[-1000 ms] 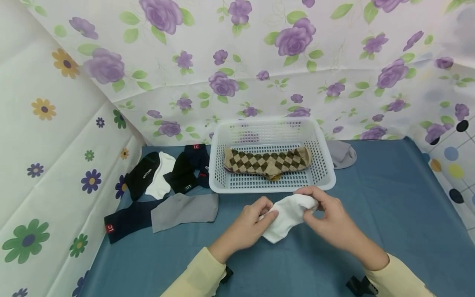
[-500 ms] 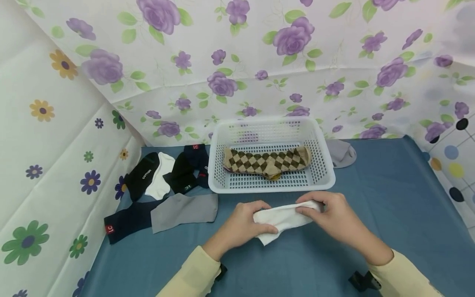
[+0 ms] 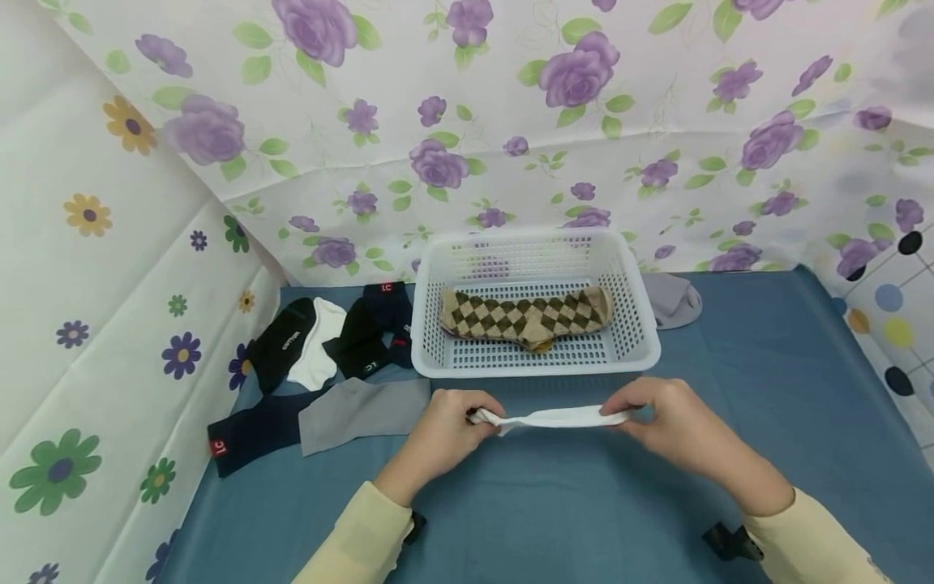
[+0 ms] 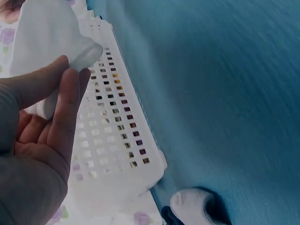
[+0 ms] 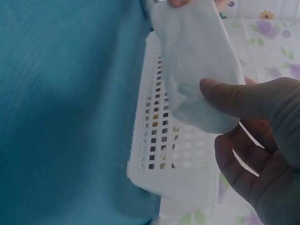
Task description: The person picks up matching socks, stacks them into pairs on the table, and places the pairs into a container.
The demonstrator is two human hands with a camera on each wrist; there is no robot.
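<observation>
A white sock (image 3: pixel 562 418) is stretched flat between both hands, above the blue cloth in front of the basket. My left hand (image 3: pixel 450 430) pinches one end between thumb and fingers; the left wrist view shows that grip on the sock (image 4: pixel 47 35) closely. At the other end, my right hand (image 3: pixel 674 426) pinches the sock with the thumb on top, plain in the right wrist view, where the sock (image 5: pixel 201 65) shows its broad side. Behind the hands stands a white perforated basket (image 3: pixel 536 371) with brown and beige argyle socks (image 3: pixel 525 316) lying in it.
Left of the basket lie black (image 3: pixel 280 345), white (image 3: pixel 317 345) and navy socks (image 3: pixel 251 430), with a grey sock (image 3: pixel 365 416) nearest the left hand. Another grey sock (image 3: pixel 671 300) lies right of the basket. A flowered curtain (image 3: pixel 511 162) closes off the back.
The hands have drawn apart, the left moving left and the right slightly right. The white sock, loosely bunched and drooping before, is now pulled straight and seen nearly edge-on in the head view.
</observation>
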